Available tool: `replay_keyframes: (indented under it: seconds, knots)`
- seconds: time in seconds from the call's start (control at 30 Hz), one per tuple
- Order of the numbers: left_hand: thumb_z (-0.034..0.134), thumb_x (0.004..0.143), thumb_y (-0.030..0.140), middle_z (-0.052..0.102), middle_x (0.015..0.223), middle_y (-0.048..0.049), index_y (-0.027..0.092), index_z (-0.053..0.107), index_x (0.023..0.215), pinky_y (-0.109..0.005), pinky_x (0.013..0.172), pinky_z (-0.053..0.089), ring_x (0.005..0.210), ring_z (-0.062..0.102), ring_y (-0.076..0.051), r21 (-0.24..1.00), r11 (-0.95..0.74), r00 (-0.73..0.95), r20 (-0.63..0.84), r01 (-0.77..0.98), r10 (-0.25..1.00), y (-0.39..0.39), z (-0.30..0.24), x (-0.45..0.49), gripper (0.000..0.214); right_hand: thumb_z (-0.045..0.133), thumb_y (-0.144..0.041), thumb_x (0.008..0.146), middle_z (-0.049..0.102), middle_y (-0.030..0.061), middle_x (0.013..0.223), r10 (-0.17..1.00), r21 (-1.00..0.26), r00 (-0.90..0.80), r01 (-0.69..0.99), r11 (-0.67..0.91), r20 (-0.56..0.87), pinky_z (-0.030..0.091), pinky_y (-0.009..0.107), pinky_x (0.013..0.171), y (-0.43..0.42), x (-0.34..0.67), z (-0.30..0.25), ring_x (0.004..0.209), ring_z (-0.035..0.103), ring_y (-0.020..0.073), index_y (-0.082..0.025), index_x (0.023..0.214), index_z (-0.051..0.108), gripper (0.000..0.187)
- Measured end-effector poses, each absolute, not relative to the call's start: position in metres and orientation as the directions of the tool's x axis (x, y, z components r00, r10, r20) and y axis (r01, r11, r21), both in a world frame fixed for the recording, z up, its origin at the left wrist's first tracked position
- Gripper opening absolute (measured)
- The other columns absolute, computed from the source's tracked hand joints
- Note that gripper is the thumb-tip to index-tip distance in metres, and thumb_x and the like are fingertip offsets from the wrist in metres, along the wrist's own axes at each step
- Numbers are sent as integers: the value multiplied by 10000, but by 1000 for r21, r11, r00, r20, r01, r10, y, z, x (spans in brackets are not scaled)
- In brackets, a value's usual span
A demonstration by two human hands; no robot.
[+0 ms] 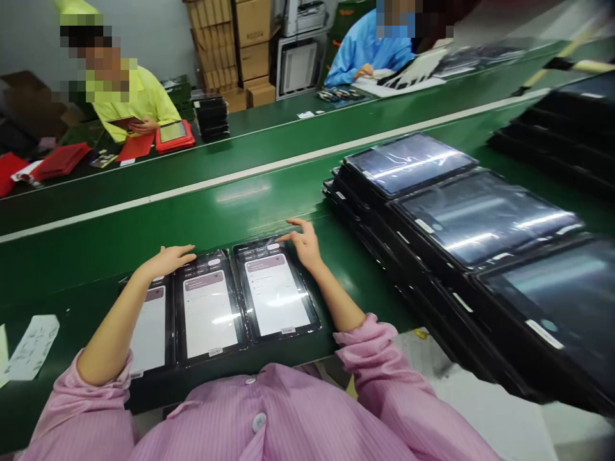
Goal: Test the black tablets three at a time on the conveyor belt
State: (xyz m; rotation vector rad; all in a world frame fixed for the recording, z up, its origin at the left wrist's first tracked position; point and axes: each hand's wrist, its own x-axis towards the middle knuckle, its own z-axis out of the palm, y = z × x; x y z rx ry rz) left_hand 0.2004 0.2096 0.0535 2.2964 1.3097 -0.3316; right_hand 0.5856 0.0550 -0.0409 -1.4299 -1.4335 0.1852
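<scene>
Three tablets with lit white screens lie side by side on the green table in front of me. My left hand (170, 261) is over the top ends of the left tablet (151, 326) and the middle tablet (210, 314), fingers stretched to the right and holding nothing. At the upper right corner of the right tablet (276, 291), my right hand (303, 243) has its fingers apart, a fingertip at or just above the glass. Whether either hand presses on a screen I cannot tell. My left forearm hides part of the left tablet.
Stacks of dark tablets (485, 214) stand at my right, with more stacks (567, 128) behind. Paper slips (32, 346) lie at the left. Across a pale strip (250, 171), one person in yellow (154, 96) holds a tablet; another in blue (355, 48) sits near papers.
</scene>
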Motion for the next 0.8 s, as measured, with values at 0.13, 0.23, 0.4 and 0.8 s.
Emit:
replay_keyframes:
  seconds: [0.13, 0.23, 0.4, 0.8]
  knots:
    - [443, 834, 680, 525, 1498, -100, 209, 586, 1416, -507, 1184, 309, 1414, 454, -355, 188, -332, 382, -463, 924, 800, 215, 63, 127, 762, 335, -544, 1007, 665, 97, 1104, 734, -822, 443, 498, 276, 515, 442, 409, 991, 59, 591, -48, 1068, 591, 247, -230, 759, 776, 595]
    - [489, 813, 670, 617, 1413, -98, 200, 661, 1325, -404, 1112, 416, 1315, 563, -326, 213, -329, 391, -487, 920, 781, 208, 63, 105, 716, 332, -569, 996, 674, 91, 1030, 746, -859, 475, 444, 256, 467, 462, 403, 963, 66, 587, -56, 1023, 614, 241, -221, 733, 747, 602]
    - [470, 885, 581, 610, 1417, -118, 203, 645, 1332, -546, 1208, 231, 1352, 522, -355, 185, -267, 316, -339, 946, 886, 185, 58, 110, 611, 300, -604, 977, 683, 96, 984, 766, -873, 466, 421, 248, 443, 478, 411, 943, 66, 583, -52, 1002, 626, 246, -211, 775, 727, 615]
    - [359, 1000, 447, 764, 1129, -84, 226, 745, 1132, -498, 1159, 352, 1087, 687, -259, 246, -430, 379, 229, 869, 897, 43, 29, 34, 464, 484, -628, 944, 340, 139, 1595, 974, -217, -70, 969, 117, 214, 262, 747, 1060, -77, 461, -10, 1397, 343, 440, -465, 1472, 481, 553]
